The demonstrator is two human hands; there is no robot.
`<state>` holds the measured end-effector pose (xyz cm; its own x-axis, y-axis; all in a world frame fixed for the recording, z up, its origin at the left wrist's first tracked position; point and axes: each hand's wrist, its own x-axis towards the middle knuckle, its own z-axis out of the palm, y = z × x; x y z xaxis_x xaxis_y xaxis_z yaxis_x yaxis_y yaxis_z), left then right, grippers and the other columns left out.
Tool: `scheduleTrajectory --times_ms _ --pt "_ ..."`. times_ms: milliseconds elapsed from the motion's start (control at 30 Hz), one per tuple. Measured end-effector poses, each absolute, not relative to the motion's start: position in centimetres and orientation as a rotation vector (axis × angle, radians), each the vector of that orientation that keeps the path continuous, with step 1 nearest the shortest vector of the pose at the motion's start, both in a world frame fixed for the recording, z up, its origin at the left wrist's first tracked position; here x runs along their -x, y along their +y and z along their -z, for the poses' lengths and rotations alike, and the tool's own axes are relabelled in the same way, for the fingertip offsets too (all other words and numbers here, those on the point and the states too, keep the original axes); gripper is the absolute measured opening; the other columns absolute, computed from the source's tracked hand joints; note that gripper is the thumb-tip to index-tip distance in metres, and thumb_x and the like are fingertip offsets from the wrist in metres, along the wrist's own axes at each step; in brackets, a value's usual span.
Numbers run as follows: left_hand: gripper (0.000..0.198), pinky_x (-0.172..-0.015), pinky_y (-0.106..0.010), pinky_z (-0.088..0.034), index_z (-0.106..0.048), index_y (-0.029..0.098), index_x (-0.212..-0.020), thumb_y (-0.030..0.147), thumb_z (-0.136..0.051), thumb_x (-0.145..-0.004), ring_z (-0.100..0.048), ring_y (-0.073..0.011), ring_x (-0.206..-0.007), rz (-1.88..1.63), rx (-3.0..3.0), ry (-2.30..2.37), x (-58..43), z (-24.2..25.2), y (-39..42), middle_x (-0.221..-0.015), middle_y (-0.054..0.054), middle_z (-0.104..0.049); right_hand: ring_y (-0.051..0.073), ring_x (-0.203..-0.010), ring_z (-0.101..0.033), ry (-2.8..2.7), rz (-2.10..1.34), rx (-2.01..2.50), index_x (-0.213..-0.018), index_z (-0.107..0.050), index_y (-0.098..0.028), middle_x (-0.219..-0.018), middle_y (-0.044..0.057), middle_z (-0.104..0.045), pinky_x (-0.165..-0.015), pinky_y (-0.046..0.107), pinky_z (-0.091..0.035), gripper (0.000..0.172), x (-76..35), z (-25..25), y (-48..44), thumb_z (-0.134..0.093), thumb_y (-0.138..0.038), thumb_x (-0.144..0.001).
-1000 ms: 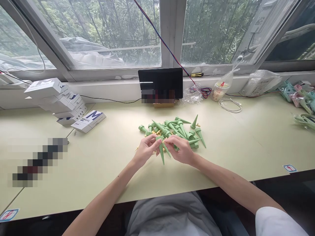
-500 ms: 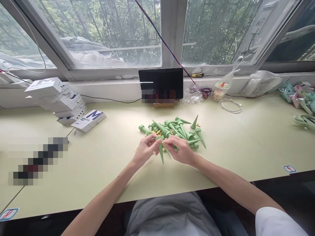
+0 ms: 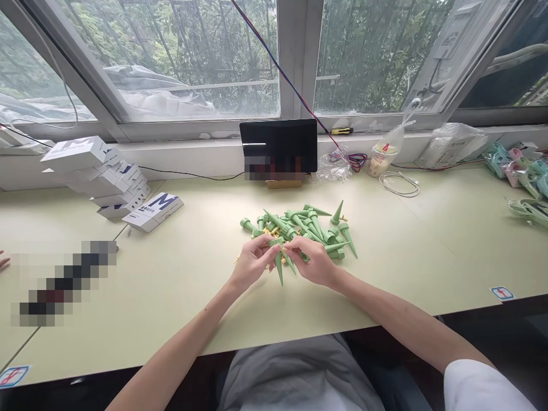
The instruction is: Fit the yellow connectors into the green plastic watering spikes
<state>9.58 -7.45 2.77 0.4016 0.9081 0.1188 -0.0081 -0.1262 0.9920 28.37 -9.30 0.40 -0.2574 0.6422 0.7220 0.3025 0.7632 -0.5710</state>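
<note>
I saw the left hand [image 3: 249, 264] pinching a green plastic spike [image 3: 279, 268] in front of the black screen [image 3: 280, 140]; what the right hand [image 3: 314, 261] pinched beside it, I could not tell.

Whether the right hand [image 3: 314, 261] grips anything beside the green spike [image 3: 278, 269] is too small to tell. Pixelation masks a dark item [image 3: 66, 283] on the counter [image 3: 428, 262] and the black screen's bottom [image 3: 278, 168]. The left edge crops another person's hand [image 3: 4, 261]; the right, a green bundle [image 3: 530, 212].
</note>
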Motion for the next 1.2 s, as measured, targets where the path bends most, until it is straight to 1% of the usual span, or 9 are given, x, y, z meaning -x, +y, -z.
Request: scheduleTrajectory --times_ms 133,233,433,667,767,867,1033,1100,1200 --pt "0.026 -0.044 -0.022 -0.042 -0.066 0.018 -0.086 0.042 -0.073 -0.082 -0.053 -0.0102 -0.046 -1.025 -1.505 0.869 -9.62 -2.50 -7.52 -0.060 0.001 -0.058 0.013 -0.059 -0.057 -1.847 -0.396 0.776 -0.092 -0.060 -0.020 -0.075 0.003 -0.065 -0.053 0.024 -0.048 0.012 -28.30 -0.53 -9.39 -0.051 -0.022 -0.099" --pt "0.024 -0.044 -0.023 -0.042 -0.066 0.019 -0.085 0.041 -0.075 -0.081 -0.051 -0.0103 -0.045 -1.055 -1.523 0.865 -9.66 -2.23 -7.59 -0.057 0.002 -0.056 0.012 -0.056 -0.057 -1.839 -0.473 0.795 -0.091 -0.060 -0.020 -0.072 0.001 -0.066 -0.051 0.023 -0.048 0.012 -28.28 -0.56 -9.47 -0.052 -0.024 -0.099" --pt "0.022 -0.044 -0.024 -0.043 -0.065 0.019 -0.084 0.039 -0.073 -0.083 -0.050 -0.0103 -0.045 -1.087 -1.575 0.857 -9.69 -2.10 -7.73 -0.057 0.003 -0.053 0.010 -0.050 -0.055 -1.838 -0.572 0.798 -0.092 -0.060 -0.019 -0.065 -0.001 -0.062 -0.048 0.021 -0.045 0.013 -28.40 -0.32 -9.53 -0.051 -0.025 -0.100" --pt "0.021 -0.046 -0.023 -0.044 -0.060 0.020 -0.090 0.039 -0.068 -0.087 -0.052 -0.0104 -0.047 -1.058 -1.617 0.874 -9.66 -2.09 -7.75 -0.058 0.004 -0.053 0.010 -0.051 -0.051 -1.858 -0.507 0.810 -0.091 -0.058 -0.020 -0.067 -0.002 -0.060 -0.048 0.021 -0.042 0.012 -28.37 -0.39 -9.39 -0.051 -0.024 -0.099" --pt "0.023 -0.047 -0.023 -0.044 -0.056 0.021 -0.100 0.040 -0.065 -0.089 -0.054 -0.0103 -0.048 -1.034 -1.601 0.895 -9.84 -2.33 -7.83 -0.063 0.005 -0.053 0.010 -0.052 -0.050 -1.854 -0.446 0.837 -0.090 -0.058 -0.020 -0.067 -0.002 -0.059 -0.049 0.021 -0.042 0.012 -28.32 -0.41 -9.32 -0.050 -0.023 -0.099" --pt "0.027 -0.048 -0.023 -0.046 -0.052 0.023 -0.108 0.039 -0.064 -0.090 -0.056 -0.0094 -0.050 -1.011 -1.590 0.881 -9.98 -2.57 -7.88 -0.073 0.004 -0.054 0.010 -0.053 -0.050 -1.831 -0.417 0.874 -0.090 -0.058 -0.020 -0.066 -0.002 -0.058 -0.050 0.022 -0.041 0.012 -28.30 -0.47 -9.30 -0.051 -0.025 -0.099" --pt "0.025 -0.050 -0.023 -0.048 -0.049 0.024 -0.111 0.038 -0.060 -0.093 -0.056 -0.0089 -0.054 -0.978 -1.585 0.828 -9.95 -2.36 -7.66 -0.083 0.001 -0.057 0.011 -0.056 -0.051 -1.800 -0.431 0.920 -0.091 -0.058 -0.020 -0.068 -0.001 -0.058 -0.054 0.023 -0.044 0.013 -28.30 -0.70 -9.30 -0.050 -0.026 -0.099" --pt "0.024 -0.050 -0.023 -0.048 -0.048 0.024 -0.110 0.039 -0.058 -0.095 -0.055 -0.0086 -0.054 -0.981 -1.585 0.816 -9.92 -2.22 -7.58 -0.083 0.002 -0.056 0.012 -0.058 -0.052 -1.788 -0.430 0.946 -0.091 -0.057 -0.020 -0.069 -0.001 -0.058 -0.056 0.024 -0.045 0.013 -28.30 -0.78 -9.28 -0.050 -0.028 -0.099" --pt "0.022 -0.050 -0.023 -0.047 -0.047 0.024 -0.108 0.039 -0.058 -0.095 -0.055 -0.0088 -0.054 -0.990 -1.582 0.802 -9.92 -2.14 -7.54 -0.081 0.003 -0.055 0.012 -0.057 -0.052 -1.768 -0.452 0.991 -0.090 -0.056 -0.020 -0.068 -0.001 -0.056 -0.056 0.024 -0.044 0.014 -28.32 -0.91 -9.27 -0.051 -0.031 -0.098"
